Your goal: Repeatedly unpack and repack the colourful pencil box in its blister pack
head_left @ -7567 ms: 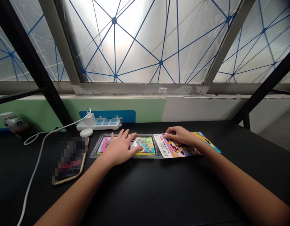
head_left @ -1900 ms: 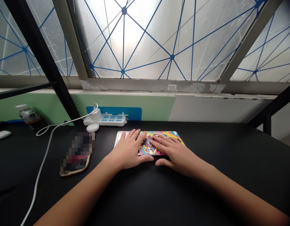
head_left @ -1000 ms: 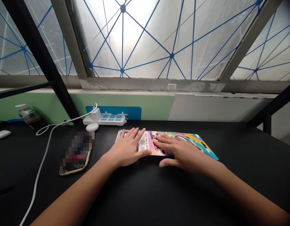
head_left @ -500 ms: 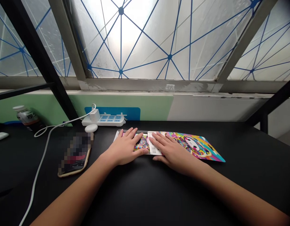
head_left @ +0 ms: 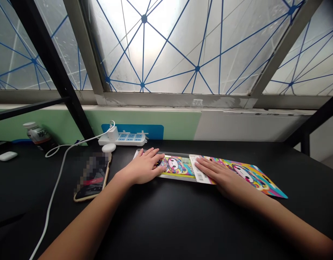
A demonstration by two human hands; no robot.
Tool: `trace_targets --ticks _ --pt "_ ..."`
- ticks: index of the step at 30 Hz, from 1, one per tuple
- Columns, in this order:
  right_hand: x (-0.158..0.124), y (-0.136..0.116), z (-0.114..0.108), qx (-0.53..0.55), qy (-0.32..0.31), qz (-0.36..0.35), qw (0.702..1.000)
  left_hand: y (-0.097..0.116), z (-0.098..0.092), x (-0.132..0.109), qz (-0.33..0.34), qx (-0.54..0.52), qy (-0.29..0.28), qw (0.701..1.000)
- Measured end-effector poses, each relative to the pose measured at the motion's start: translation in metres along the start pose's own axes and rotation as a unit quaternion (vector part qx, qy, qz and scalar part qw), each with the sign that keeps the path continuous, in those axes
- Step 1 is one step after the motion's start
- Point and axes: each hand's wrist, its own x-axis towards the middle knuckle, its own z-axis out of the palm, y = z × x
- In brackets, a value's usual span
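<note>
My left hand (head_left: 143, 168) lies flat, fingers apart, over the left end of a flat clear plastic case (head_left: 179, 177) with a cartoon print (head_left: 174, 164) showing in it. To its right, my right hand (head_left: 227, 177) rests palm down, fingers stretched out, on a colourful cartoon-printed card (head_left: 263, 180). A white strip with a barcode (head_left: 201, 175) runs along the card's left edge, under my right fingertips. That edge overlaps the right part of the case. The case's left end is partly hidden by my left hand.
Left of my hands lies a phone (head_left: 94, 180) with a blurred screen. Behind it are a small white round-edged case (head_left: 108, 148) and a power strip (head_left: 132, 138) with a white cable (head_left: 58, 173). A bottle (head_left: 40, 135) and a white mouse-like object (head_left: 7, 156) are further left.
My right hand and the card have slid right, away from my left hand, uncovering more of the case's print. My left hand stays on the case. The view has shifted slightly.
</note>
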Motion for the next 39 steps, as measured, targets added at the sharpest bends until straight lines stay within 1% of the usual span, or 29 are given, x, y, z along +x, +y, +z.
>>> trace_targets --ticks 2,4,6,7,9,11,12,15,16,18,21,23,25,27,30,35,39 --pt "-0.015 0.011 -0.001 -0.028 0.024 0.03 0.999 -0.003 -0.002 0.0 -0.011 -0.008 -0.008 1.0" --pt "-0.026 0.016 -0.007 -0.062 0.07 0.058 0.994 -0.005 -0.001 0.001 -0.021 -0.015 -0.007 1.0" --pt "-0.03 0.008 -0.019 -0.098 0.126 0.066 0.985 -0.006 0.001 0.003 -0.03 -0.017 0.004 0.999" --pt "-0.029 -0.001 -0.026 -0.112 0.152 0.061 0.98 -0.006 0.003 0.004 -0.034 -0.016 0.015 0.999" --pt "-0.025 -0.03 -0.04 -0.129 0.185 0.031 0.974 -0.005 0.007 0.007 -0.035 -0.008 0.044 0.998" --pt "-0.018 -0.069 -0.046 -0.122 0.187 -0.027 0.974 -0.004 0.012 0.01 -0.028 0.0 0.078 0.997" --pt "-0.014 -0.091 -0.045 -0.112 0.186 -0.062 0.974 -0.003 0.014 0.011 -0.023 0.004 0.093 0.995" --pt "0.005 -0.147 -0.028 -0.064 0.143 -0.136 0.978 0.0 0.019 0.012 -0.012 0.009 0.119 0.993" --pt "0.015 -0.16 -0.02 -0.042 0.126 -0.144 0.981 0.001 0.019 0.012 -0.01 0.01 0.124 0.992" --pt "0.038 -0.176 -0.006 -0.007 0.085 -0.147 0.985 0.002 0.02 0.012 -0.003 0.013 0.136 0.991" --pt "0.077 -0.181 0.002 0.06 0.04 -0.135 0.988 0.002 0.019 0.013 0.004 0.02 0.15 0.988" --pt "0.098 -0.177 -0.001 0.108 0.018 -0.128 0.986 0.0 0.018 0.013 0.01 0.024 0.155 0.988" --pt "0.11 -0.173 -0.006 0.15 0.002 -0.118 0.982 -0.002 0.017 0.014 0.017 0.026 0.157 0.987" --pt "0.111 -0.17 -0.009 0.191 -0.013 -0.106 0.976 -0.004 0.016 0.014 0.024 0.025 0.157 0.987" --pt "0.105 -0.166 -0.011 0.228 -0.035 -0.094 0.968 -0.006 0.016 0.012 0.024 0.022 0.157 0.987" --pt "0.101 -0.162 -0.01 0.234 -0.033 -0.086 0.968 -0.004 0.015 0.009 0.008 0.029 0.163 0.986" --pt "0.101 -0.162 -0.004 0.226 -0.04 -0.083 0.97 -0.002 0.013 0.007 -0.006 0.044 0.161 0.986"
